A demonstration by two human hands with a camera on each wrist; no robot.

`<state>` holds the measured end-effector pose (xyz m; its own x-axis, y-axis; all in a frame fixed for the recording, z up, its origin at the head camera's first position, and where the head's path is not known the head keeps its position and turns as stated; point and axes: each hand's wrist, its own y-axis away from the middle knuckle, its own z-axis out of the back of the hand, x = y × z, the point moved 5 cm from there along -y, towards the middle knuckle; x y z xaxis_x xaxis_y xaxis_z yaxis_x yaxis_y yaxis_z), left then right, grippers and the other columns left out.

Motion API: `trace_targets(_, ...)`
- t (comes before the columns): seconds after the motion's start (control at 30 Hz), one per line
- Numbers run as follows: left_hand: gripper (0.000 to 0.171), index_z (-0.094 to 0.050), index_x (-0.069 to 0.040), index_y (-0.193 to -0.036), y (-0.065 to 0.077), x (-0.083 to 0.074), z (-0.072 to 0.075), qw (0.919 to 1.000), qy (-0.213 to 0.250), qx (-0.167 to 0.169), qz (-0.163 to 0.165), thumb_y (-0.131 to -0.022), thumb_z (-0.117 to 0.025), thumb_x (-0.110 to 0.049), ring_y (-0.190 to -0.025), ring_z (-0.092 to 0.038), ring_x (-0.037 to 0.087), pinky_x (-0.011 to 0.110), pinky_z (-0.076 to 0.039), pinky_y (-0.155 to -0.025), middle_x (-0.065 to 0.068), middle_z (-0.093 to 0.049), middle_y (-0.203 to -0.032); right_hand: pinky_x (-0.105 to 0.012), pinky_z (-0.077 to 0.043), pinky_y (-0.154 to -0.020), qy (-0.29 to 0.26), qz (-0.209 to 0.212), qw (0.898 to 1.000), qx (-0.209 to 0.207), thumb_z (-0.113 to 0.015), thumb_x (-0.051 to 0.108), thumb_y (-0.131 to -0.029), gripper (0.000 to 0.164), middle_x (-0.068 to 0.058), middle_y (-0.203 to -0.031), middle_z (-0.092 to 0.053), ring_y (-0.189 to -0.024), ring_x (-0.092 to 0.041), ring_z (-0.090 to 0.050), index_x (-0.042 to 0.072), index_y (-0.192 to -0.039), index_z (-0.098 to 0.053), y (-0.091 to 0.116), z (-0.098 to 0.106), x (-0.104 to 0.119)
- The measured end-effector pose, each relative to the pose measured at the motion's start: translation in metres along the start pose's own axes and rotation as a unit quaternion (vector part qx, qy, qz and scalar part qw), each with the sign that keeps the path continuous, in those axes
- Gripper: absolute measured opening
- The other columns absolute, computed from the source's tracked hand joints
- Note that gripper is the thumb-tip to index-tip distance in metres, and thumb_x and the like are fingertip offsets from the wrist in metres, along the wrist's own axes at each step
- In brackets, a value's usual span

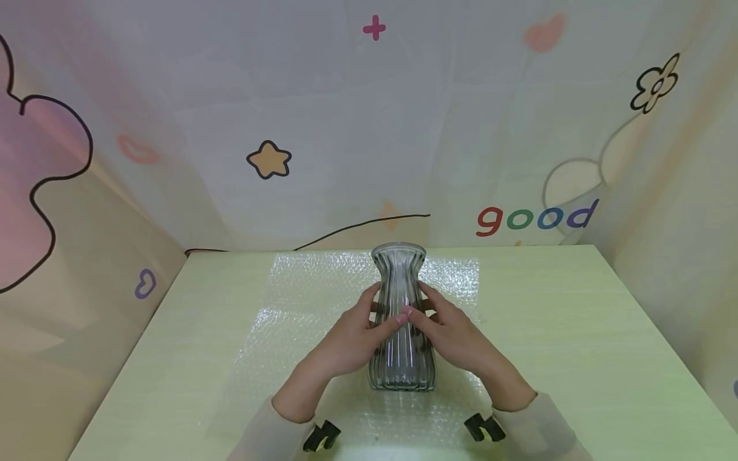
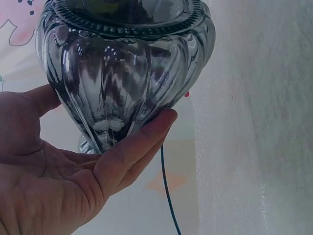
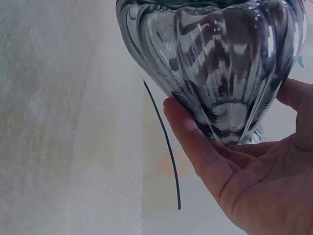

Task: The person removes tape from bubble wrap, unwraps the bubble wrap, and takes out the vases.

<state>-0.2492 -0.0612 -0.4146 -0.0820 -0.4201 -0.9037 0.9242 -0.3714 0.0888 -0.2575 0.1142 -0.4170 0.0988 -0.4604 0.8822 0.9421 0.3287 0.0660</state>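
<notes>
A clear, ribbed glass vase with a flared rim is between both hands, over the middle of a sheet of bubble wrap. My left hand grips its left side, thumb across the front and fingers round behind. From the right, my right hand grips it the same way, and the thumbs meet at the front. Both wrist views show the glass vase with its base end toward the camera. Whether the base touches the wrap cannot be told.
The bubble wrap lies flat on a pale green table. A printed cloth backdrop rises behind the table and along both sides. Black clips sit near the sleeve cuffs.
</notes>
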Motion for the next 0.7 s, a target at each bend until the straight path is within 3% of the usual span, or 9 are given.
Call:
trace_targets(0.33,0.095,-0.009,-0.019,-0.168,-0.0009,-0.0015,0.0012,0.9997,0.016,-0.010,-0.013,-0.099,-0.065,-0.053,-0.123,-0.065,0.037,0.050,-0.059,-0.091,0.018,-0.046,-0.156,-0.047,-0.059,-0.093,-0.019,0.000,1.000,-0.002,-0.060,0.047,-0.104,0.079,-0.021,-0.150,-0.053,-0.121,-0.032,-0.065,0.018,-0.166,-0.022,-0.0012,0.0009,-0.0007)
trace_targets(0.7,0.101,-0.007,-0.016,-0.168,-0.0033,0.0007,0.0022,0.9985,0.016,-0.030,-0.043,-0.097,-0.071,-0.046,-0.133,-0.057,0.042,0.055,-0.056,-0.097,0.015,-0.041,-0.161,-0.055,-0.055,-0.099,-0.036,0.031,0.999,-0.006,-0.066,0.038,-0.102,0.080,-0.021,-0.154,-0.048,-0.127,-0.037,-0.060,0.022,-0.166,-0.019,-0.0006,0.0027,0.0000)
